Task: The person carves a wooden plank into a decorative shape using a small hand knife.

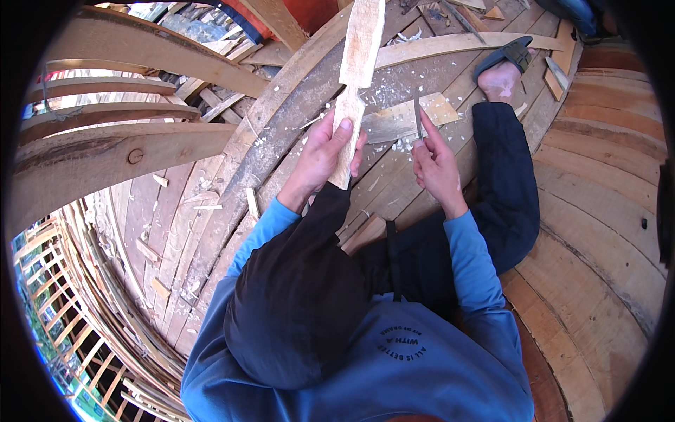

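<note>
Carved wood (361, 60) gripped in left hand (320, 156); knife (418, 116) gripped in right hand (437, 165); shavings (403, 145) litter plank floor (394, 186) beside curved ribs (91, 169).

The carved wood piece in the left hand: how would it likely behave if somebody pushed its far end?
The carved wood piece is probably stiff, as it extends straight beyond the left hand. A push may strain its narrow neck most, being slimmer than the parts on either side. Its broad flat face suggests it would hardly roll.
</note>
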Tool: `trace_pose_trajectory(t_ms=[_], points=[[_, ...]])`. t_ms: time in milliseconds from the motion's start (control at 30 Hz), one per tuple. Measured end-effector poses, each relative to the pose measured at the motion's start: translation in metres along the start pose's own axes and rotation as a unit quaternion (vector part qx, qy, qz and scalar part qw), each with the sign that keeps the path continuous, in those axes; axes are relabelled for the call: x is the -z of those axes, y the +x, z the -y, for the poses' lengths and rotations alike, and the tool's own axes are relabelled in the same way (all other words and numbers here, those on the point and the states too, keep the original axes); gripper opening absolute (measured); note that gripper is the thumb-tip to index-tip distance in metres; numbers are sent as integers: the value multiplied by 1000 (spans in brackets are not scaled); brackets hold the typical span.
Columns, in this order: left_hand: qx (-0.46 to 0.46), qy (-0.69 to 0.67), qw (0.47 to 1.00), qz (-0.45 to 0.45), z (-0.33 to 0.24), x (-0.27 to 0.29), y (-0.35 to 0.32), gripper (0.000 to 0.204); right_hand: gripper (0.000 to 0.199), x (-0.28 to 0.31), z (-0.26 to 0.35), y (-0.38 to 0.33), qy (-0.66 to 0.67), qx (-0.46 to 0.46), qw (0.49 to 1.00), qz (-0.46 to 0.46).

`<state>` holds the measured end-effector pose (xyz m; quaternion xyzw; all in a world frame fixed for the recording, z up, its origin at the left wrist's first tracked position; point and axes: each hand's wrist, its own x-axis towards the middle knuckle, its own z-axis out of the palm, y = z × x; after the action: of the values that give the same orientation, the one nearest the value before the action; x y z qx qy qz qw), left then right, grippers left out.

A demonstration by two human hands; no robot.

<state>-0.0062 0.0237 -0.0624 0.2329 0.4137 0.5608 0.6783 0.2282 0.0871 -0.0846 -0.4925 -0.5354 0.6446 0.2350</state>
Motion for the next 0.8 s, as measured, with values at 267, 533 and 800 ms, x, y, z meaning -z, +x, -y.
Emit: trace_pose_trajectory(t_ms=[267, 533, 800], points=[[-25, 60, 998, -2, 9, 10, 2, 33, 58, -3, 28, -7, -14, -11, 1000, -6], [-9, 53, 999, -5, 5, 6, 1, 32, 52, -3, 34, -7, -167, 144, 975, -7], [12, 64, 998, -15, -1, 1, -2, 28, 54, -11, 49, -5, -231, 222, 947, 26]])
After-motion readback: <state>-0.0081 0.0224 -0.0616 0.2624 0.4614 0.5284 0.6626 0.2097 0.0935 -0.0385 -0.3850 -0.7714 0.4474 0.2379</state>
